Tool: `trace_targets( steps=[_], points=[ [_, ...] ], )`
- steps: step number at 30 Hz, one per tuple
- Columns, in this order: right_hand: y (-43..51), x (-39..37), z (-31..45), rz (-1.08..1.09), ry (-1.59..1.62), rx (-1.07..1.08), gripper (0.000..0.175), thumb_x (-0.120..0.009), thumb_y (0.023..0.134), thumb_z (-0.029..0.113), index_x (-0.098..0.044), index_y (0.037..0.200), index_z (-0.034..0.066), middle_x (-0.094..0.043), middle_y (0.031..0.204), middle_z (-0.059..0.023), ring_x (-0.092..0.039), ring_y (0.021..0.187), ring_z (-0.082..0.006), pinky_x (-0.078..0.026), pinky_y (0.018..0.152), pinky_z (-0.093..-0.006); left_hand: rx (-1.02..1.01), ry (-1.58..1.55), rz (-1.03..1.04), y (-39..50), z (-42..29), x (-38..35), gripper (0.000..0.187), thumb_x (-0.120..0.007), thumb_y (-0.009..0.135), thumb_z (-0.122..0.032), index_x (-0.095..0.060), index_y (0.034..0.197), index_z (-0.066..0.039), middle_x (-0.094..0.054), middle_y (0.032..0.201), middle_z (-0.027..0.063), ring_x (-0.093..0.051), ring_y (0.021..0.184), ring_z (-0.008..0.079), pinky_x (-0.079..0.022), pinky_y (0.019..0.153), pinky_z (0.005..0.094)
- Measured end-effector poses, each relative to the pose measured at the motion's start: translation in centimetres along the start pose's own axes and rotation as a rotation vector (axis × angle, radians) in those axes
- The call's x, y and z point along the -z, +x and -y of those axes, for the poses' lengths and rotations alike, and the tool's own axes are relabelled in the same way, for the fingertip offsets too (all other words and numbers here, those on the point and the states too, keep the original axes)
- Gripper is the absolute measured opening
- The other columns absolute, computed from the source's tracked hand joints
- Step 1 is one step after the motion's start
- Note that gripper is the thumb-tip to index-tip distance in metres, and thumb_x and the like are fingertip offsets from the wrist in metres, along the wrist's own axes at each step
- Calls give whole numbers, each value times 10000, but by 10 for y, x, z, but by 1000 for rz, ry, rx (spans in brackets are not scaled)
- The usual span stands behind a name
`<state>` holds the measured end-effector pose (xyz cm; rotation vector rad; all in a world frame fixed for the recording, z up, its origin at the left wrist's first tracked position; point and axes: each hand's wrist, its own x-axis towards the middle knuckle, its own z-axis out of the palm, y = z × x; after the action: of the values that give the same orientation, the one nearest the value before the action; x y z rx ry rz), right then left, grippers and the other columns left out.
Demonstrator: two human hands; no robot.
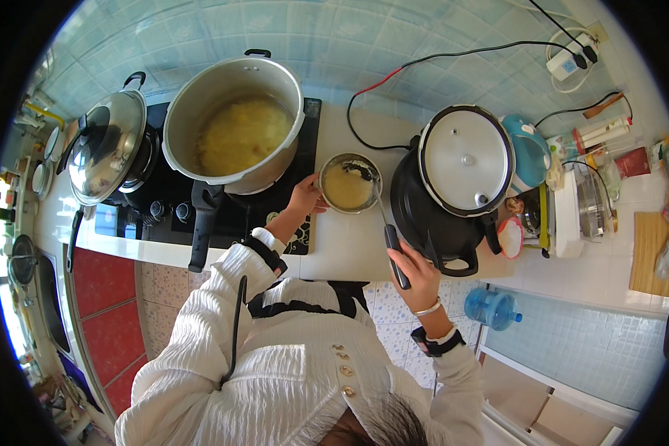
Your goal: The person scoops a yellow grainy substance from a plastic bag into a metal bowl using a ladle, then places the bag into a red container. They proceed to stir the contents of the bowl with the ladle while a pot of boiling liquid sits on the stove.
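My right hand (415, 273) grips the black handle of a long-handled utensil (391, 237). Its metal shaft runs up into a small metal bowl (324, 195), where the working end is partly sunk. Pale yellow liquid (345, 188) fills much of that bowl, with a dark patch at its upper right. At the bowl's left side, my left hand (305, 199) holds the rim, thumb up. Left of the bowl stands an open pressure cooker pot (175, 131) with yellowish, cloudy liquid inside; its black handle points towards me.
A lidded wok (108, 148) sits on the left of the black gas hob (306, 223). To the right, a silver pressure cooker lid (463, 161) rests on a black electric cooker (412, 206). Its cable (348, 120) crosses the counter and wall. A blue water bottle (490, 308) lies lower right.
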<state>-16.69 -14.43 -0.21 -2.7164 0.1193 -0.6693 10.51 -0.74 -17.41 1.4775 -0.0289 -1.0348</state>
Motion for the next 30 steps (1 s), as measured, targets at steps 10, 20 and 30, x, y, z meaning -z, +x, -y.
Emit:
trace_targets(
  steps=[10,20,30],
  points=[
    [-7,-17,7,91,22,60,347,-730,774,-29,-746,1094,104,-668,1266,-168,-730,916,-269,-597,736,-321,22,-7,32,3,-3,6,573,-559,1032,-138,-347,1562,-191,-702,1017,89,-740,828,215,-623,718,354],
    [2,50,-15,322,-58,316,325,-701,810,40,-724,1122,129,-646,1298,-182,-717,965,-264,-592,720,-303,27,-26,28,10,4,8,569,-556,1034,-138,-340,1558,-186,-699,1013,91,-741,816,217,-624,701,348],
    [29,24,-37,229,-34,226,405,-782,735,74,-728,1135,106,-656,1286,-167,-710,971,-295,-597,770,-349,7,50,-3,7,-4,4,539,-558,1026,-110,-377,1531,-168,-700,941,85,-738,790,205,-622,657,337]
  ],
)
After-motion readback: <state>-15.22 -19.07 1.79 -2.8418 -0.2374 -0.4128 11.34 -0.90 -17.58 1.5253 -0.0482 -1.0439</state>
